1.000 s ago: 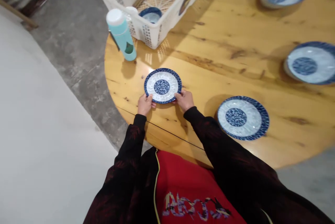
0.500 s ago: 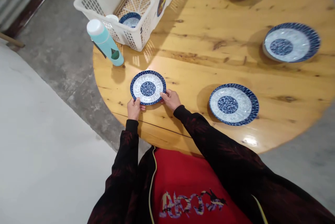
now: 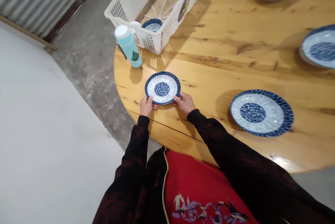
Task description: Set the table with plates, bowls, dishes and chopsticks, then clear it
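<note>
- 1 small blue-and-white plate (image 3: 162,88), on the wooden table (image 3: 209,52)
- 1 left hand (image 3: 146,107), 1 right hand (image 3: 184,102): fingers (image 3: 177,97) held opposite rims
- 3 larger dishes (image 3: 261,113)
- 1 white basket (image 3: 157,42), 1 basket dish (image 3: 152,25)
- 1 teal bottle (image 3: 128,47)

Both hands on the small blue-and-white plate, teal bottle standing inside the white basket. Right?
Not quite: the teal bottle stands on the round wooden table beside the white basket, not inside it, as the head view shows. The rest holds: the left hand and right hand are both on the small blue-and-white plate.
</note>
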Available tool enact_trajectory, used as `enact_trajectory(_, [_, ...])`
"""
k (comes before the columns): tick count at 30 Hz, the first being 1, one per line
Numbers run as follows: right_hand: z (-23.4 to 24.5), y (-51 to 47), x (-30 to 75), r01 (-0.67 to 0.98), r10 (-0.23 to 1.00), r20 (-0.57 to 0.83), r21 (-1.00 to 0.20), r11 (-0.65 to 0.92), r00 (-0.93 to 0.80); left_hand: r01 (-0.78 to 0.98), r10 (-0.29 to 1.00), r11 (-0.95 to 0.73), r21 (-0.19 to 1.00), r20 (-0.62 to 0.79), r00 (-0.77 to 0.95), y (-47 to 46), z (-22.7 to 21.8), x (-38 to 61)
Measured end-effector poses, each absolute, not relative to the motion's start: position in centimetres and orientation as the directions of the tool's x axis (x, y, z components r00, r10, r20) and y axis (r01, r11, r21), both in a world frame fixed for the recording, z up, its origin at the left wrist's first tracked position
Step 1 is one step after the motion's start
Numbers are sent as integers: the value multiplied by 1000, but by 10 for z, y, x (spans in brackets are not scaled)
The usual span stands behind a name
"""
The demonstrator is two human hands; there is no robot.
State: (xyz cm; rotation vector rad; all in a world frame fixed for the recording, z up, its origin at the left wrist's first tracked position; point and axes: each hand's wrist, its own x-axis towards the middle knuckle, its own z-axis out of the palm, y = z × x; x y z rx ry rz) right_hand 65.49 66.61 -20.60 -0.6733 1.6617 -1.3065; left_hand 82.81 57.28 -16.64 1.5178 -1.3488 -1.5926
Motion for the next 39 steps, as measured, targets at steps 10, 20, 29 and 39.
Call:
enact_trajectory(10, [-199, 663, 656, 201, -811, -364, -931, 304, -457, -238, -895, -352, 905, -400, -197, 571, -171, 828])
enact_trajectory(20, [-195, 738, 659, 304, -792, -402, -909, 285, -460, -195, -884, -391, 899, -426, -192, 615, -169, 849])
enact_trajectory(29, [-184, 838, 672, 398, -751, -551, -821, 410, -363, -156, -885, -433, 888, -452, -111, 623, -164, 863])
enact_trajectory(39, [-177, 858, 691, 486, -729, -577, -787, 379, -367, -228, -883, -394, 890, -435, -175, 596, -160, 822])
